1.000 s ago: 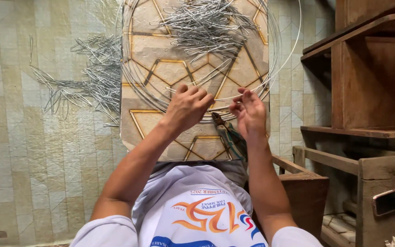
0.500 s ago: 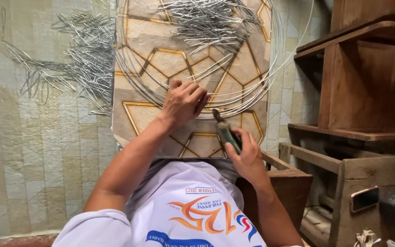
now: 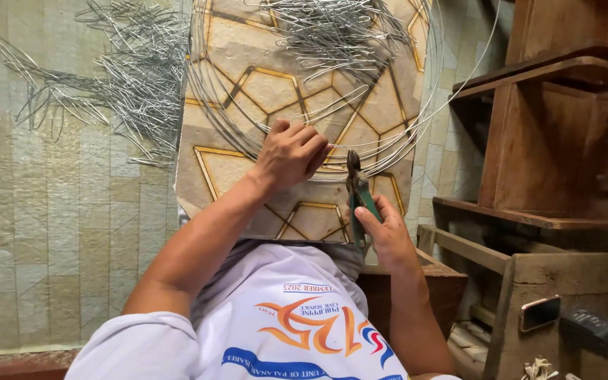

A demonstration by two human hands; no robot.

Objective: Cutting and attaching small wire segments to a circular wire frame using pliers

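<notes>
Green-handled pliers (image 3: 357,191) in right hand (image 3: 388,236) point upward, away.

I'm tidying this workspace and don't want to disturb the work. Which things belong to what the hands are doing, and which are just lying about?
In use:
- left hand pinching the wire coil
- right hand holding green-handled pliers
- patterned board under the coil

Lying about:
- bent wire pieces on the floor
- phone on the wooden shelf

Patterned board (image 3: 276,91) on tiled floor (image 3: 58,232), bearing wire coil (image 3: 416,127), bent wire pieces (image 3: 332,28), more wires (image 3: 128,77) on floor
</notes>
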